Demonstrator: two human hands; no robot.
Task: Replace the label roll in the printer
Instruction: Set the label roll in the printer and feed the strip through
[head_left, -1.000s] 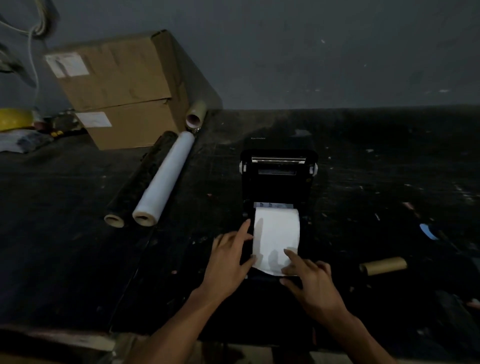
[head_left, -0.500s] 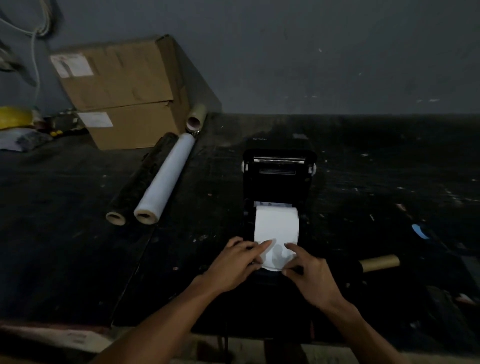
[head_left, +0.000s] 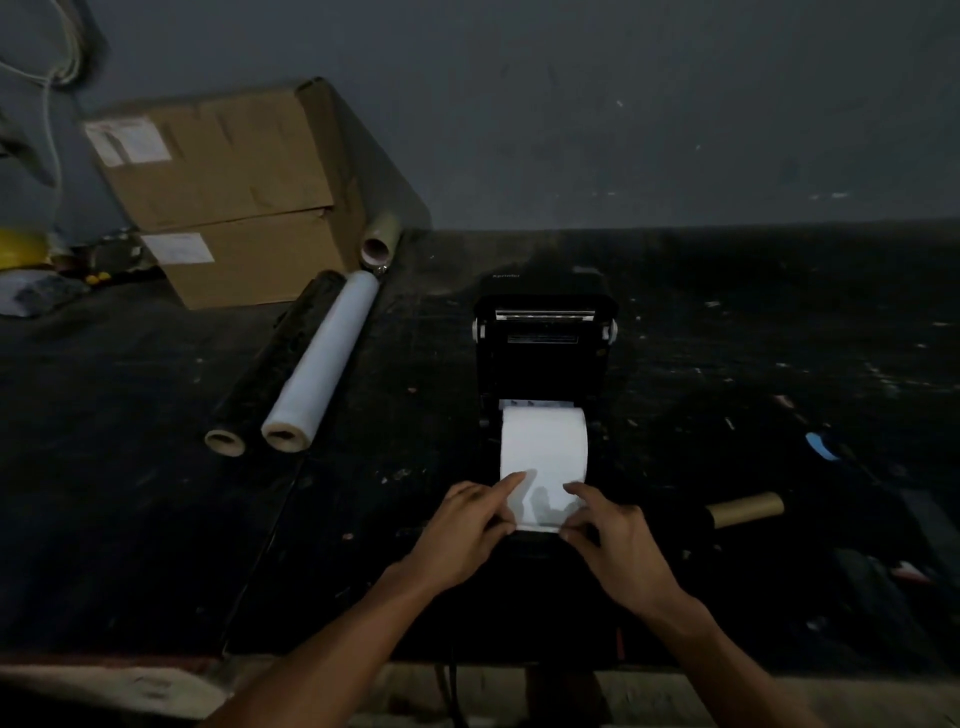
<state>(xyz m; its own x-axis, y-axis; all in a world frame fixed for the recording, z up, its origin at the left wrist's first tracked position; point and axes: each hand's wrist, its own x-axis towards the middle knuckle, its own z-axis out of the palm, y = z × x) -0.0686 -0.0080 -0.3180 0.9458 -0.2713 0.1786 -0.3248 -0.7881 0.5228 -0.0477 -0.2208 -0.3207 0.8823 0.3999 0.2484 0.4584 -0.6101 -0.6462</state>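
Head view: I'm flattening the label roll's (head_left: 544, 447) paper tail toward me, left hand (head_left: 462, 530) and right hand (head_left: 618, 545) pressing open-fingered, gripping nothing, equally near.

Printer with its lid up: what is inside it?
Inside the open printer sits a white label roll, its loose end drawn toward the front. The left hand and right hand press that end down, covering the front edge.

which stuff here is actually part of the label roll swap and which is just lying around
In the job:
- printer, lid open
- white label roll seated in it
- left hand and right hand, pressing the label's loose end

Lying about:
- cardboard boxes
- white film roll, black roll
- cardboard tube
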